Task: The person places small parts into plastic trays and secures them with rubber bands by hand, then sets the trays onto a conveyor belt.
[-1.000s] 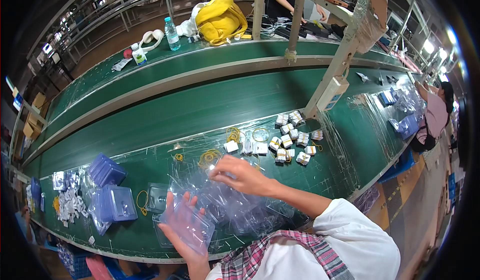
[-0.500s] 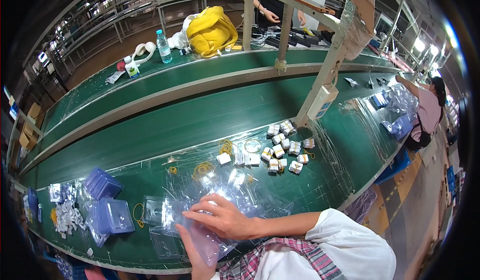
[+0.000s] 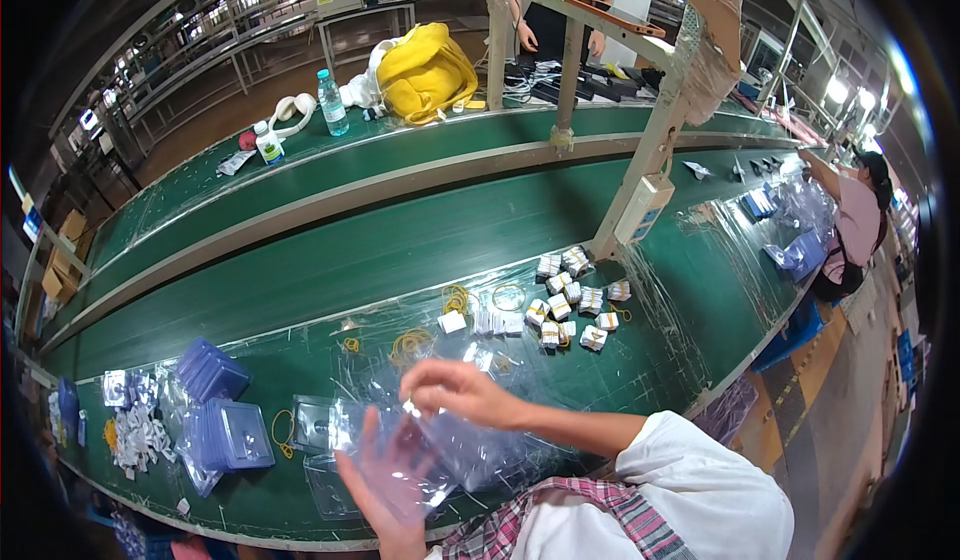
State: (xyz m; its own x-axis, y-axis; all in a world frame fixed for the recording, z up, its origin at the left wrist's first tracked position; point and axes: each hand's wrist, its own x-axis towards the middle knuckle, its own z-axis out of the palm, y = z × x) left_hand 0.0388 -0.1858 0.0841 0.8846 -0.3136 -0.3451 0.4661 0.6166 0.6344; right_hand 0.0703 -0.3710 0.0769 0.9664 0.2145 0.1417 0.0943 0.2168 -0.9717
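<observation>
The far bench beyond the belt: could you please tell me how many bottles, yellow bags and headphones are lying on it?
Bottles: 2
Yellow bag: 1
Headphones: 1
Total: 4

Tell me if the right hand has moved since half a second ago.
Yes. The right hand has lifted off the clear plastic packs and shifted toward the yellow rubber bands, away from the bench's near edge.

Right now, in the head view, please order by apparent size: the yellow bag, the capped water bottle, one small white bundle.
1. yellow bag
2. water bottle
3. white bundle, though it lies nearer to the camera, so its rank against the bottle is unsure.
</observation>
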